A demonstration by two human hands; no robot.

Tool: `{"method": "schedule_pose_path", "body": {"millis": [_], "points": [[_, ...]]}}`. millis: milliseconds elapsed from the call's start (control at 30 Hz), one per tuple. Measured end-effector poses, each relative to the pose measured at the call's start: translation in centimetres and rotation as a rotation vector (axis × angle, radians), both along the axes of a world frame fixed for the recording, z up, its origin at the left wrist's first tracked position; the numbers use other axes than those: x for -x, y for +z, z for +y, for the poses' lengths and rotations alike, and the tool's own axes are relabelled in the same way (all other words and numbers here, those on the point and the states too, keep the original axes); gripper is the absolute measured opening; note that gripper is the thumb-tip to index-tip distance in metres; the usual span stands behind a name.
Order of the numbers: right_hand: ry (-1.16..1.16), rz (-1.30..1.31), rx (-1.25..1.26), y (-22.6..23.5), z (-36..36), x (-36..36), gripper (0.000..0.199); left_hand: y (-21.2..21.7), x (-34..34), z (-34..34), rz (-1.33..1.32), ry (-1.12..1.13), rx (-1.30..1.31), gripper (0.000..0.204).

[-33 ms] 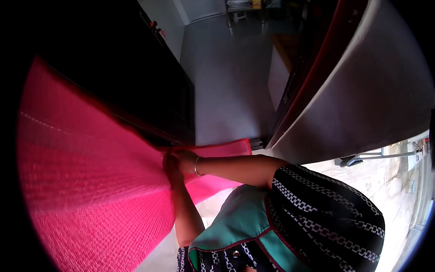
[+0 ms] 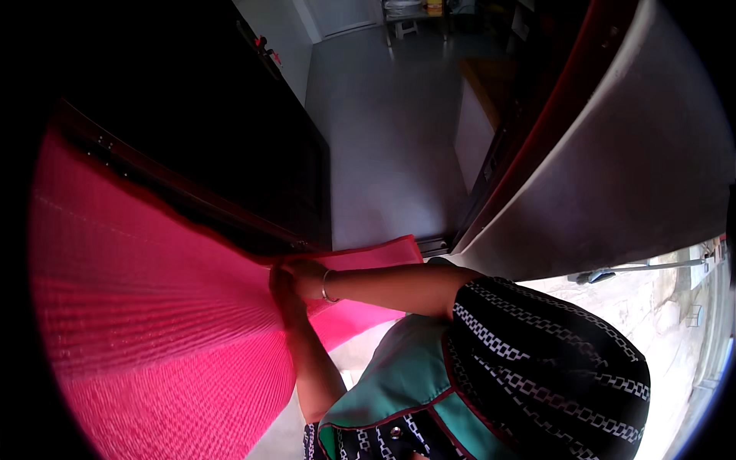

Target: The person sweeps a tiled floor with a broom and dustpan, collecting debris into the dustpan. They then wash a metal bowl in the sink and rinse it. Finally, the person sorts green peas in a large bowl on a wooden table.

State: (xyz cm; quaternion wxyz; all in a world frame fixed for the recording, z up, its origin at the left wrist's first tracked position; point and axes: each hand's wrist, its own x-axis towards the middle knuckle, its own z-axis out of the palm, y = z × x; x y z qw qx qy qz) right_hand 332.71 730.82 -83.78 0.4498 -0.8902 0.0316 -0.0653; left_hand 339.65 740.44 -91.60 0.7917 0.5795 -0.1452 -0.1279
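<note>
Grey floor point(image 2: 383, 138) at 12 o'clock, pink woven mat point(image 2: 153, 322) fanned out toward 9 o'clock and gathered near centre, left hand point(image 2: 282, 297) and braceleted right hand point(image 2: 305, 277) side by side, touching, each grip clenched on the mat's edge.

Both hands together at centre; right hand point(image 2: 300, 277) over left hand point(image 2: 284, 300); fingers curled.

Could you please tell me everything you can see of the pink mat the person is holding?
The pink mat looks like woven plastic with fine ribbing. It fans out wide on the person's left, narrowing to a gathered part where both hands meet, left hand and right hand. A shorter end sticks out past them toward the doorway.
</note>
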Motion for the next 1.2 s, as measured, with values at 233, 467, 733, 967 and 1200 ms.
{"method": "schedule_pose_path", "body": {"millis": [233, 467, 733, 967, 1200], "points": [[0.229, -0.063, -0.271, 3.0, 5.4, -13.0, 0.028, -0.4, -13.1, 8.8, -0.166, 0.468, -0.334, 0.037], [0.194, -0.386, -0.261, 4.9, -19.1, -20.8, 0.029, 2.5, -22.3, -16.6, -0.308, 0.461, -0.217, 0.022], [-0.077, -0.141, -0.256, 8.2, -48.8, -27.2, 0.04, 13.0, -28.6, -50.1, 0.179, -0.182, 0.068, 0.018], [-0.318, -0.179, -0.218, 9.8, -70.1, -29.0, 0.043, 15.8, -32.3, -74.3, 0.147, -0.454, -0.082, 0.02], [-0.8, -0.232, -0.119, 10.1, -89.3, -24.8, 0.037, 16.8, -29.9, -97.7, 0.032, -0.962, -0.136, 0.022]]}}
